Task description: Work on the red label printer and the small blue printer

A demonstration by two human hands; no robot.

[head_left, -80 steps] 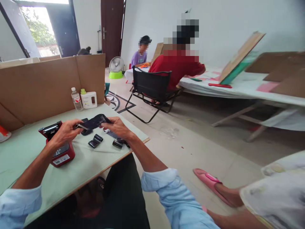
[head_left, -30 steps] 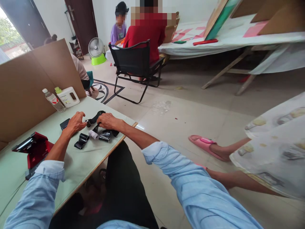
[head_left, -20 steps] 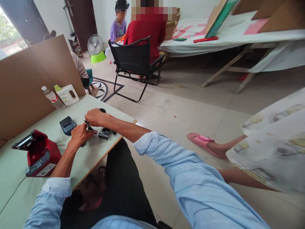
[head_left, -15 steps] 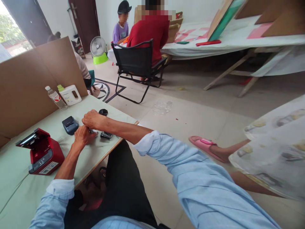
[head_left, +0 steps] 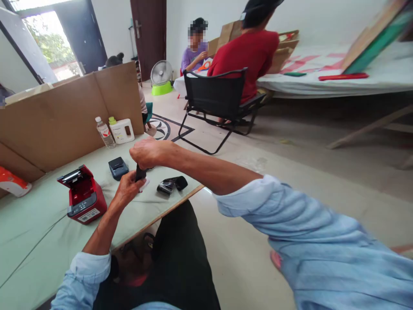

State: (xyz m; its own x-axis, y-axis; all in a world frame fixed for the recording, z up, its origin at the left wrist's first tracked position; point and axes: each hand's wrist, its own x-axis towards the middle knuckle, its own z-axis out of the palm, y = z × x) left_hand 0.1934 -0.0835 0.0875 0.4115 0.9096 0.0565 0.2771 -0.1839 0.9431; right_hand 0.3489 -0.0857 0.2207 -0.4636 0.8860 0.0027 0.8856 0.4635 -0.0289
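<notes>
Above the table, my left hand [head_left: 128,188] is closed, gripping the lower end of a black strip [head_left: 140,173]. My right hand [head_left: 149,153] makes a fist just above it, closed around the strip's upper end. A small pale, pinkish-white piece [head_left: 145,185] shows beside my left fingertips. On the tabletop to the right lies a shiny black roll [head_left: 165,187], with a crumpled black piece [head_left: 181,183] against it. Left of my hands stand a small dark blue-grey device [head_left: 118,168] and a red box-shaped machine [head_left: 93,200] with its lid raised.
A water bottle [head_left: 105,133] and a white jug [head_left: 122,131] stand against a cardboard panel [head_left: 74,99] on the pale green table [head_left: 35,241]. An orange-and-white package [head_left: 14,183] lies left. Beyond are a black folding chair [head_left: 216,92], two seated people, and a fan [head_left: 161,75].
My view has swung left. My right hand has risen from my left, and a black strip now shows between them. The person on the right is mostly hidden behind my sleeve.
</notes>
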